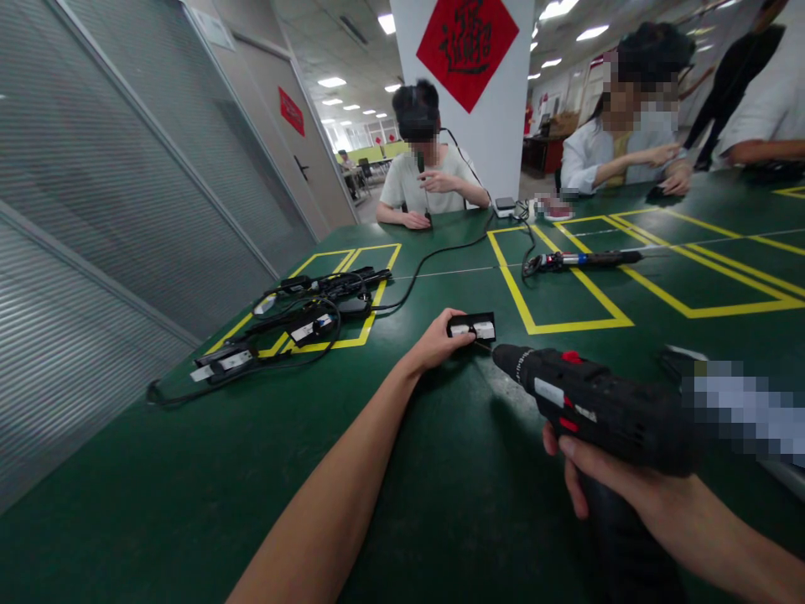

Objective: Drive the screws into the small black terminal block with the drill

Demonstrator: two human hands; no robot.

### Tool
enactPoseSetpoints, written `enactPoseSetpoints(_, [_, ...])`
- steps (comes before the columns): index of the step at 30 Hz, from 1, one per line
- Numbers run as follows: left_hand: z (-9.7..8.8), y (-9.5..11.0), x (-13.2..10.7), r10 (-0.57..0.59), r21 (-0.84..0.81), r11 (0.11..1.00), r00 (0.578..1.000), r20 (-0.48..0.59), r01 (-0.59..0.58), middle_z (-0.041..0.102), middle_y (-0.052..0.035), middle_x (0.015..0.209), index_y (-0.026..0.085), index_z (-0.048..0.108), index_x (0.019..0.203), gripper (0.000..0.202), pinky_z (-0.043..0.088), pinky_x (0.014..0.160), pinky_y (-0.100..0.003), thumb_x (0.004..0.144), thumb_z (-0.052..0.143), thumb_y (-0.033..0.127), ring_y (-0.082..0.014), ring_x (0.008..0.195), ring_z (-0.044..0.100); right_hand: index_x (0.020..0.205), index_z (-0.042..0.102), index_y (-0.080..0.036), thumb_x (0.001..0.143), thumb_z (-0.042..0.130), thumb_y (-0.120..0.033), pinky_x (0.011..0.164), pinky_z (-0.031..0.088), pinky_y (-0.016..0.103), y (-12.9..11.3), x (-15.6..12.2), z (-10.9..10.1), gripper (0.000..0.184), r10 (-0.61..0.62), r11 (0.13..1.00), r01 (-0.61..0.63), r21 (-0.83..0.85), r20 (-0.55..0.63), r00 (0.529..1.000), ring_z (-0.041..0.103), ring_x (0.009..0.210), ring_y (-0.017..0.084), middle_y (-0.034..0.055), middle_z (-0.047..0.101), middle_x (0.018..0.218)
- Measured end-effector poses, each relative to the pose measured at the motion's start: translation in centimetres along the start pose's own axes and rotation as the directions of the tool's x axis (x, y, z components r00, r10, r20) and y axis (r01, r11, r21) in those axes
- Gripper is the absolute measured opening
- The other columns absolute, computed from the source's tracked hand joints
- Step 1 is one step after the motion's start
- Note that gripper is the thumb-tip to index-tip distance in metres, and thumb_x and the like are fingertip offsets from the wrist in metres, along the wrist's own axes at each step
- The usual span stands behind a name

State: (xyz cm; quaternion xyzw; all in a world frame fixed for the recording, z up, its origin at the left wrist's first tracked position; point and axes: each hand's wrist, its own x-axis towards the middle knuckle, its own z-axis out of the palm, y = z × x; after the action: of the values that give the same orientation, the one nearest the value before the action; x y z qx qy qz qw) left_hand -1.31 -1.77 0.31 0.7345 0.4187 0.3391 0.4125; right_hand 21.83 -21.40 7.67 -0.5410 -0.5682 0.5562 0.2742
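- Currently the left hand (437,340) pins a small black block (473,325) down on the green table (440,503).
- The right hand (604,478) wraps a cordless driver (597,407), its bit at the block's near edge.
- Seemingly mid-step: this 1 block is in work; corded units (302,319) lie well apart, left.

A white pillar (496,126) with a red sign (467,46) rises behind the green table (189,503) under ceiling lights (331,82).
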Motion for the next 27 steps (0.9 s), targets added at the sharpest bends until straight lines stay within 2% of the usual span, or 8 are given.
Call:
enactPoseSetpoints(5, [-0.02,0.05,-0.03,-0.007,-0.006,1.0,1.0,0.006,0.007,0.058,-0.0065,0.102,0.016,0.045,0.112,0.049,0.045,0.075,-0.03,0.072,0.063,0.037,-0.0176,0.087,0.056,0.086,0.057,-0.019,0.086,0.044,-0.046,0.069,0.039,0.035,0.26,0.1,0.07,0.03,-0.028,0.999,0.027,0.029,0.008,1.0,0.056,0.061,0.018,-0.0008,0.061,0.057])
enactPoseSetpoints(18, [-0.08,0.16,-0.08,0.0,0.008,1.0,1.0,0.0,0.0,0.058,-0.0066,0.102,0.015,0.046,0.112,0.048,0.045,0.077,-0.03,0.072,0.063,0.036,-0.0178,0.088,0.056,0.084,0.058,-0.02,0.086,0.043,-0.05,0.071,0.04,0.035,0.71,0.19,-0.05,0.034,-0.009,1.0,0.009,-0.007,0.003,1.0,0.057,0.064,0.019,-0.0004,0.061,0.06])
enactPoseSetpoints(27, [0.0,-0.03,0.06,-0.003,0.011,1.0,1.0,-0.011,0.003,0.059,-0.0061,0.099,0.015,0.046,0.111,0.049,0.045,0.076,-0.03,0.071,0.064,0.036,-0.0175,0.086,0.057,0.085,0.054,-0.02,0.086,0.046,-0.042,0.068,0.041,0.032,-0.04,-0.04,0.04,0.024,-0.045,0.998,0.045,0.039,-0.01,0.999,0.056,0.059,0.016,-0.0025,0.059,0.057])
